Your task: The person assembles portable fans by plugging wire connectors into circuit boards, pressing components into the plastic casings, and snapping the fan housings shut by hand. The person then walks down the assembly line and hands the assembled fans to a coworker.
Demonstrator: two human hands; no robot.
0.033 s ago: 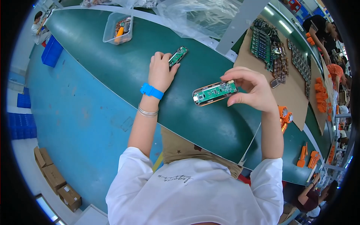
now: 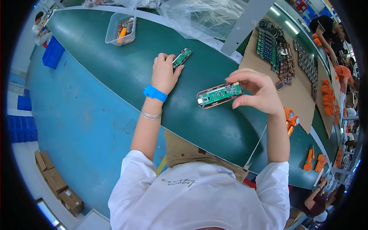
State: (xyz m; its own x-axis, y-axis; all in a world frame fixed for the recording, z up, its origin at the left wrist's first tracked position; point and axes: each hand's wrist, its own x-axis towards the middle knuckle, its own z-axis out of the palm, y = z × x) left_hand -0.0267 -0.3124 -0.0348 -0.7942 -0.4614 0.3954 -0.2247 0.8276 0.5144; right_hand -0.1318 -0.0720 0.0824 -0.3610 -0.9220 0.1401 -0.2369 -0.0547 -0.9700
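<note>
My right hand (image 2: 256, 92) grips one end of an oblong casing (image 2: 210, 106) between thumb and fingers, above the green tabletop. A green circuit board (image 2: 220, 95) sits inside that casing, facing up, with a pale connector at its left end. Farther off and to the left, my left hand (image 2: 165, 73) is closed on the near end of a second, similar circuit board (image 2: 182, 57), which is tilted on or just over the table. Its fingers partly hide that board's lower end.
A clear plastic tub (image 2: 111, 32) with small parts and an orange piece stands at the far left. Rows of circuit boards (image 2: 267, 48) lie on cardboard (image 2: 303, 109) at right, past a metal post (image 2: 245, 28). Orange tool-shaped parts (image 2: 309, 159) lie at near right; other people work beyond.
</note>
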